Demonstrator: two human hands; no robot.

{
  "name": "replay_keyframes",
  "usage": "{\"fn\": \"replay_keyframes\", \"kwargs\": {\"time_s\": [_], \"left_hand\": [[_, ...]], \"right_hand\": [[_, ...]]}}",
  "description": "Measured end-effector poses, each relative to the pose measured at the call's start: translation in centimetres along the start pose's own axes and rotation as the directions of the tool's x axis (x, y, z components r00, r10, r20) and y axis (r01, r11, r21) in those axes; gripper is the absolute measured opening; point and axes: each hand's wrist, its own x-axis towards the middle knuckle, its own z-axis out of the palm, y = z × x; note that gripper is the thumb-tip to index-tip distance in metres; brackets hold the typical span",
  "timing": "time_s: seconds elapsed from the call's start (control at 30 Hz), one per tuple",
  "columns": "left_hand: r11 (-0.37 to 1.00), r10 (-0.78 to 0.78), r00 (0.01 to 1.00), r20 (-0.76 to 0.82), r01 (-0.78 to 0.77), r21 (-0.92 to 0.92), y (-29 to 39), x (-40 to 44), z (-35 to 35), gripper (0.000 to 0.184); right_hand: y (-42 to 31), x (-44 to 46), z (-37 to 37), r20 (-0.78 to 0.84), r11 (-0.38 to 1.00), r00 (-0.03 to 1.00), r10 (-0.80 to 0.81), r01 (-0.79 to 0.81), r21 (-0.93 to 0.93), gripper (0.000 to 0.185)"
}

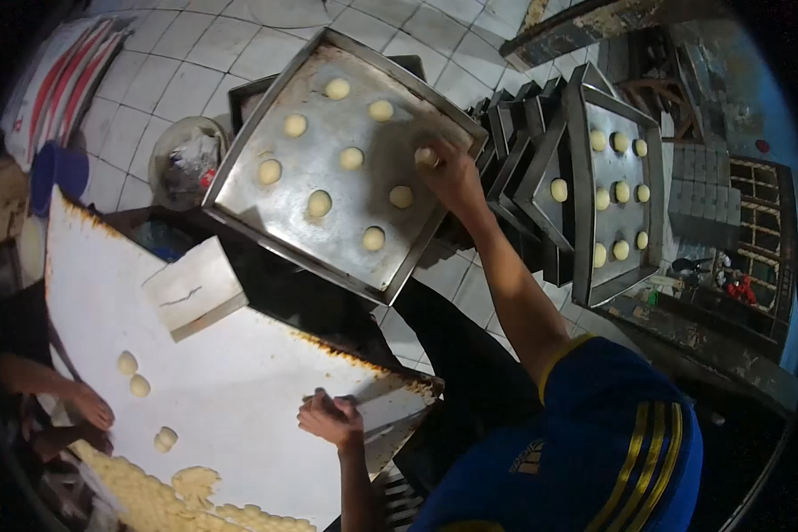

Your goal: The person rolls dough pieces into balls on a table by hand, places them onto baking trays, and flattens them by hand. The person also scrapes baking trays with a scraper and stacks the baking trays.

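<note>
My right hand [452,177] is over the right side of a square metal tray [239,188], its fingers closed on a pale dough ball [426,158]. Several other dough balls [352,159] sit spaced apart in this tray. Above the white worktop [248,381], near its rusty edge, my left hand [332,418] has its fingers curled together; whatever is in them, if anything, is hidden. Dough balls [139,385] lie in small groups on the left of the worktop, and a flattened mass of dough [151,488] spreads along its bottom edge.
Another person's hand [89,405] is at the worktop's left side. A rectangular block [195,288] sits at the worktop's upper edge. Stacked trays, the top one [581,177] bearing dough balls, stand at the right. A bin [161,164] is beyond the worktop.
</note>
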Motion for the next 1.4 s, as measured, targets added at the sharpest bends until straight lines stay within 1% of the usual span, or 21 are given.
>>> {"fn": "replay_keyframes", "kwargs": {"time_s": [0.07, 0.1, 0.17, 0.2, 0.3, 0.33, 0.4, 0.63, 0.73, 0.77, 0.83, 0.9, 0.93, 1.0, 1.1, 1.13, 1.2, 1.23, 1.3, 1.33, 1.4], "left_hand": [[0.999, 0.029, 0.999, 0.022, -0.029, 0.031, -0.2, 0.0, -0.1, 0.045], [0.997, 0.047, 0.998, 0.031, -0.049, 0.051, -0.2, 0.1, -0.2, 0.044], [0.996, 0.075, 0.997, 0.019, -0.076, 0.053, -0.1, 0.3, -0.1, 0.043], [0.996, 0.074, 0.997, 0.013, -0.075, 0.048, -0.2, 0.2, -0.1, 0.042], [0.996, 0.082, 0.997, 0.008, -0.082, 0.038, -0.7, 0.0, 0.1, 0.04], [0.997, 0.067, 0.997, 0.034, -0.068, 0.035, -0.8, -0.1, 0.1, 0.039], [0.998, 0.056, 0.996, 0.068, -0.058, 0.031, -0.5, -0.2, 0.0, 0.038], [0.992, 0.076, 0.997, 0.026, -0.078, 0.099, 0.3, 0.1, -0.2, 0.041], [0.992, 0.082, 0.996, 0.032, -0.085, 0.092, 0.2, 0.2, -0.3, 0.042], [0.991, 0.09, 0.996, 0.029, -0.092, 0.096, 0.3, 0.2, -0.1, 0.042], [0.992, 0.084, 0.996, 0.026, -0.086, 0.097, 0.5, 0.3, 0.0, 0.042], [0.992, 0.081, 0.996, 0.029, -0.083, 0.098, 0.6, 0.4, -0.1, 0.043], [0.991, 0.09, 0.996, 0.025, -0.092, 0.098, 0.7, 0.5, -0.1, 0.043], [0.99, 0.096, 0.995, 0.024, -0.098, 0.106, 0.6, 0.2, -0.1, 0.043], [0.995, 0.058, 0.996, 0.062, -0.063, 0.081, 0.0, 0.0, -0.3, 0.043], [0.993, 0.072, 0.995, 0.066, -0.077, 0.087, 0.2, 0.1, -0.5, 0.044], [0.992, 0.088, 0.995, 0.054, -0.092, 0.085, 0.9, 0.7, -0.2, 0.044], [0.991, 0.099, 0.995, 0.03, -0.101, 0.092, 1.3, 1.0, -0.1, 0.041], [0.987, 0.125, 0.992, -0.018, -0.122, 0.102, 1.8, 1.4, -0.3, 0.037], [0.987, 0.128, 0.991, -0.03, -0.125, 0.099, 1.8, 1.5, -0.5, 0.037], [0.988, 0.102, 0.995, -0.009, -0.1, 0.12, 1.7, 1.3, -0.3, 0.038]], "right_hand": [[5.0, 1.7, 1.6, 0.101, 0.965, 0.962, 0.255, -0.26, 0.038, 0.044], [7.2, 1.8, 3.1, 0.109, 0.96, 0.956, 0.272, -0.278, 0.043, 0.044], [9.8, 1.9, 6.2, -0.021, 0.975, 0.997, 0.068, -0.071, -0.21, 0.049], [9.5, 2.0, 6.3, 0.066, 0.957, 0.975, 0.212, -0.193, -0.217, 0.059], [6.6, 2.4, 4.1, 0.13, 0.942, 0.973, 0.192, -0.145, -0.303, 0.073], [7.1, 2.4, 5.0, 0.132, 0.94, 0.97, 0.202, -0.155, -0.303, 0.073], [8.0, 2.5, 7.2, -0.056, 0.95, 0.998, 0.016, -0.033, -0.311, 0.08], [9.6, 2.9, 10.2, -0.035, 0.959, 0.999, 0.011, -0.021, -0.283, 0.078], [13.0, 4.1, 10.4, 0.11, 0.975, 0.982, 0.155, -0.134, -0.175, 0.084], [14.5, 4.2, 9.6, 0.038, 0.989, 0.996, 0.078, -0.082, 0.122, 0.082], [13.4, 4.9, 8.3, -0.05, 0.914, 0.999, 0.019, 0.003, 0.405, 0.08], [10.7, 4.9, 7.4, -0.053, 0.998, 0.998, 0.018, -0.021, -0.055, 0.076], [9.9, 4.2, 8.0, -0.05, 0.998, 0.999, 0.017, -0.02, -0.054, 0.076], [8.4, 2.9, 9.6, 0.067, 0.957, 0.997, 0.026, -0.005, -0.292, 0.074], [7.9, 4.0, 10.8, 0.014, 0.966, 0.987, 0.163, -0.156, -0.204, 0.071], [7.7, 3.5, 10.3, 0.02, 0.967, 0.987, 0.162, -0.155, -0.2, 0.071], [7.8, 3.2, 7.4, -0.15, 0.997, 0.987, 0.064, -0.056, 0.061, 0.067], [5.9, 1.8, 5.4, -0.15, 0.924, 0.95, 0.273, -0.215, 0.317, 0.063], [1.9, -4.4, 1.4, -0.036, 0.688, 0.855, 0.517, -0.39, 0.613, 0.058], [1.3, -8.1, 0.1, 0.026, 0.605, 0.828, 0.559, -0.429, 0.671, 0.057], [2.5, -15.5, -0.4, 0.498, 0.295, 0.556, 0.666, -0.809, 0.509, 0.059]]}}
